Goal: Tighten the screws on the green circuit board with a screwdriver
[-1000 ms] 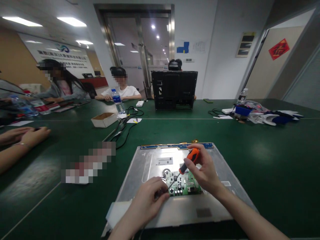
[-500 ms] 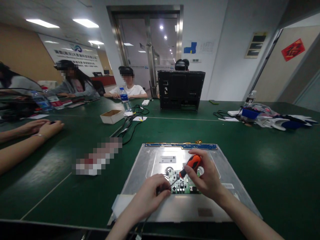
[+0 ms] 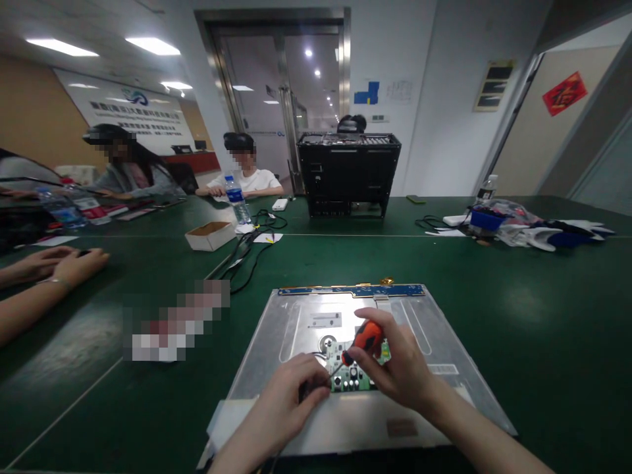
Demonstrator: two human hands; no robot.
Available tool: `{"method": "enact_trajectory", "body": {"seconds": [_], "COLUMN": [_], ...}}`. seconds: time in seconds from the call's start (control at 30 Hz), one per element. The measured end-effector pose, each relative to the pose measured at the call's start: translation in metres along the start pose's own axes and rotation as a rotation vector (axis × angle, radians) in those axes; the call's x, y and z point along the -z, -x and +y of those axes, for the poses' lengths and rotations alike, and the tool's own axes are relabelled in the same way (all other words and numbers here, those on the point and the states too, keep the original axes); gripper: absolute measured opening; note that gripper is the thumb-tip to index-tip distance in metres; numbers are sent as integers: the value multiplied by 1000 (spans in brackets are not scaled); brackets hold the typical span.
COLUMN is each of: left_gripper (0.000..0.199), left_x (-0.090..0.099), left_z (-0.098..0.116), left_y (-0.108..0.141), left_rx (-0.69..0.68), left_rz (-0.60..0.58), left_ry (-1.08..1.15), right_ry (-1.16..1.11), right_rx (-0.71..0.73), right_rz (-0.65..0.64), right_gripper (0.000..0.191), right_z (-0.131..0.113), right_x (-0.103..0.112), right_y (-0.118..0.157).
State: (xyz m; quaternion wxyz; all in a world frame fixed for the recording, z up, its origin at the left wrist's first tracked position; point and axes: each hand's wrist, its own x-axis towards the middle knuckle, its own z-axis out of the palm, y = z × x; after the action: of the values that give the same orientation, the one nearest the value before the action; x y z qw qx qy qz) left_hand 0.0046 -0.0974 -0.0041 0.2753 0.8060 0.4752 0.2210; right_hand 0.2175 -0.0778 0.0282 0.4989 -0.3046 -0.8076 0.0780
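Observation:
My right hand (image 3: 402,359) is closed round the orange and black handle of a screwdriver (image 3: 368,338). The thin shaft slants down and left, and its tip ends at the fingers of my left hand (image 3: 296,388). That hand is curled at the left edge of a green circuit board (image 3: 351,380), with dark cable near its fingers; what it pinches is hidden. The board lies on the back of a flat silver display panel (image 3: 261,349). Along the panel's far edge runs a blue circuit strip (image 3: 395,290).
Beyond the panel stand a black equipment case (image 3: 350,174), a small open carton (image 3: 210,236), black cables (image 3: 251,257) and a water bottle (image 3: 237,199). Bagged items (image 3: 518,224) lie at right. Another person's hands (image 3: 74,266) rest on the table at left; more people sit behind.
The view has shifted slightly, so most things appear further left. The black case has tipped, and its top now shows. The screwdriver remains in my right hand, its tip still by my left fingers.

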Motion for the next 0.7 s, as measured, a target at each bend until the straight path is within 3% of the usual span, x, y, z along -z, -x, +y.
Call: {"method": "enact_trajectory", "body": {"seconds": [0.33,0.57,0.7], "left_gripper": [9,7,8], "left_x": [2,0,0], "left_z": [3,-4,-6], "left_y": [-1,-2,-2], "left_rx": [-8,7,18], "left_rz": [-3,-14,-35], "left_ry": [36,65,75], "right_ry": [5,6,-15], "right_rx": [17,173,197], "right_rz": [-1,-91,13], "right_gripper": [45,48,46], "right_z": [2,-7,-6], "right_x": [-4,-13,-23], "right_y": [-7,-32,-25]}}
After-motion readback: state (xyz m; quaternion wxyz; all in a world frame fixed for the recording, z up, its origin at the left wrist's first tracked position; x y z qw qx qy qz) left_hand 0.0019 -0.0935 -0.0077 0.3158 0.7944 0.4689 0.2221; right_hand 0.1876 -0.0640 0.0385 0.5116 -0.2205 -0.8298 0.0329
